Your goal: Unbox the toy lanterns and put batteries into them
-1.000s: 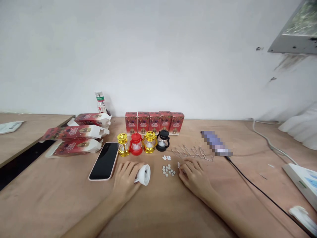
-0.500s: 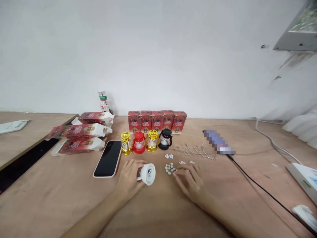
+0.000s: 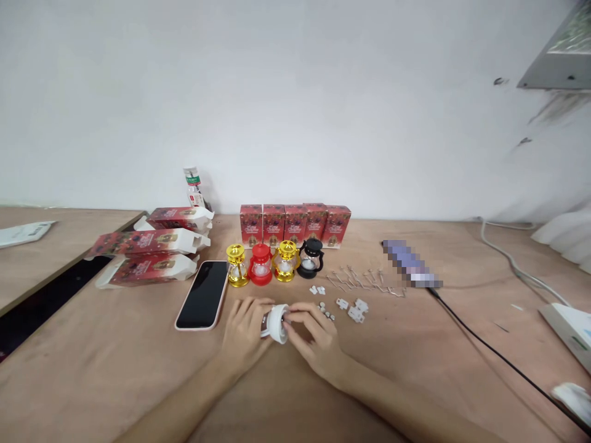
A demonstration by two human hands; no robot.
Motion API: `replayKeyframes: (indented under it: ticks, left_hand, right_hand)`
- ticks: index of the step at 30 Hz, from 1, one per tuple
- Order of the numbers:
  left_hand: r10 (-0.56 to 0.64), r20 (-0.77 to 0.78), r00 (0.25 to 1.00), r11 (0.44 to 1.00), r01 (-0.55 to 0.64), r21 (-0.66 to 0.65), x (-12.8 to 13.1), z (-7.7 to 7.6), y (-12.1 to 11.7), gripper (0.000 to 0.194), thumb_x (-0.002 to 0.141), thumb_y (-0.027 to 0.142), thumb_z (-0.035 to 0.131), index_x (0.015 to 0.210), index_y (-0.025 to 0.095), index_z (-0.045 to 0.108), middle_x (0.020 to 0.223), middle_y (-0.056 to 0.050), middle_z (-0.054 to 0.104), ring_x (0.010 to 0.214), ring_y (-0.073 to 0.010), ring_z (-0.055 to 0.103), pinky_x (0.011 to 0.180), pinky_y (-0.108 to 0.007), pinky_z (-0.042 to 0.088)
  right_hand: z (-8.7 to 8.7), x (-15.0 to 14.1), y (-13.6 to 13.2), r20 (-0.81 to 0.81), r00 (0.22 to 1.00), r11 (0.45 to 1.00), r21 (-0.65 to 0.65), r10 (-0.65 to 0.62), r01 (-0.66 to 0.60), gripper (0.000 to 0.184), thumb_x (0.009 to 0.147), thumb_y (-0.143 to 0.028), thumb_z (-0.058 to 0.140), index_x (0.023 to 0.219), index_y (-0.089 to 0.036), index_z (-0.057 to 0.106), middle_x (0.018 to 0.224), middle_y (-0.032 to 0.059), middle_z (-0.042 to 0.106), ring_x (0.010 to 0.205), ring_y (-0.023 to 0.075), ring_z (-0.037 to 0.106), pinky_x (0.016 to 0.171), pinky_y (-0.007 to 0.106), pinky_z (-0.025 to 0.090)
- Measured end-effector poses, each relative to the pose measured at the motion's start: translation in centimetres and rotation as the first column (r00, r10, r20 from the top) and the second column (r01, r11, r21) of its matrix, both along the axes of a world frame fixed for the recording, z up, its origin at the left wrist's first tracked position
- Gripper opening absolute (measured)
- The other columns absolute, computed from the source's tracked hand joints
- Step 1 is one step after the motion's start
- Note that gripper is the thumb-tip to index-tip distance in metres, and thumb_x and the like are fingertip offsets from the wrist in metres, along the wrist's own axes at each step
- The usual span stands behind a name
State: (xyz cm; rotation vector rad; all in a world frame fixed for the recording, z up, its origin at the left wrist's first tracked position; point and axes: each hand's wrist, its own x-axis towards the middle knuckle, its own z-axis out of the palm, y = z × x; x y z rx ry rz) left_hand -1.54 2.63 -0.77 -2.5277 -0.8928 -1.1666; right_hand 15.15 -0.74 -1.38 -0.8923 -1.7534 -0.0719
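A brown table (image 3: 277, 400) spreads before me. Five red boxes (image 3: 273, 224) stand at its back, with four lanterns (image 3: 261, 274) in front: gold, red, gold, black. On my left lie opened cartons (image 3: 143, 269) and a phone (image 3: 202, 295); on my right, small discs (image 3: 322, 306), white tabs (image 3: 356, 314), bent wires (image 3: 353, 277) and a black cable (image 3: 480, 332).

Boxes (image 3: 295, 223) behind lanterns (image 3: 285, 263), phone (image 3: 202, 295) left, wires (image 3: 364, 282) right, held piece (image 3: 276, 325) in front
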Motion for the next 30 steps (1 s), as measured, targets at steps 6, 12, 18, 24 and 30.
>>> replayKeyframes:
  ticks: [6,12,18,24,30]
  left_hand:
    - [-0.006,0.031,0.999,0.999,0.004,0.051,0.28,0.09,-0.43,0.016,0.087,0.026,0.05,0.099,0.016,0.048,0.09,-0.01,0.069,0.077,-0.0203,0.061,0.064,-0.031,0.042]
    - [0.034,-0.013,0.999,0.996,-0.033,0.086,0.41,0.23,-0.54,0.015,0.088,0.026,0.046,0.1,0.017,0.048,0.086,-0.008,0.068,0.072,-0.02,0.06,0.06,-0.031,0.043]
    - [0.068,-0.048,0.997,0.995,-0.064,0.077,0.46,0.18,-0.59,0.015,0.09,0.03,0.043,0.094,0.017,0.049,0.084,-0.009,0.067,0.071,-0.0207,0.059,0.061,-0.032,0.043]
    - [0.082,-0.086,0.993,0.995,-0.077,0.058,0.27,-0.05,-0.74,0.011,0.088,0.028,0.045,0.087,0.019,0.05,0.093,-0.01,0.069,0.074,-0.02,0.062,0.065,-0.031,0.045]
    - [0.075,-0.073,0.994,0.993,-0.068,0.101,0.21,0.18,-0.65,0.012,0.09,0.026,0.045,0.091,0.017,0.052,0.091,-0.011,0.07,0.079,-0.0197,0.065,0.065,-0.03,0.047]
  right_hand:
    - [-0.35,0.23,0.16,0.01,1.0,0.999,0.038,0.004,-0.004,0.011,0.086,-0.012,0.052,0.08,-0.02,0.058,0.08,0.0053,0.066,0.072,0.0134,0.067,0.064,0.022,0.054]
    - [-0.28,0.6,0.33,0.065,0.998,0.997,0.082,0.001,-0.006,0.012,0.084,-0.01,0.053,0.081,-0.02,0.059,0.082,0.0055,0.069,0.071,0.0125,0.068,0.064,0.02,0.055]
    - [-0.28,0.49,0.29,0.051,0.999,0.997,0.08,-0.014,0.01,0.012,0.085,-0.012,0.052,0.08,-0.02,0.059,0.079,0.0051,0.07,0.068,0.0118,0.068,0.062,0.019,0.055]
    - [-0.37,0.6,0.24,0.062,0.998,0.999,0.041,-0.002,0.0,0.012,0.085,-0.013,0.052,0.08,-0.021,0.059,0.08,0.0045,0.069,0.069,0.0122,0.068,0.061,0.02,0.055]
    - [-0.22,0.5,0.37,0.015,0.999,0.999,0.011,0.036,-0.036,0.013,0.086,-0.013,0.051,0.078,-0.02,0.059,0.084,0.0062,0.068,0.072,0.0129,0.067,0.063,0.022,0.055]
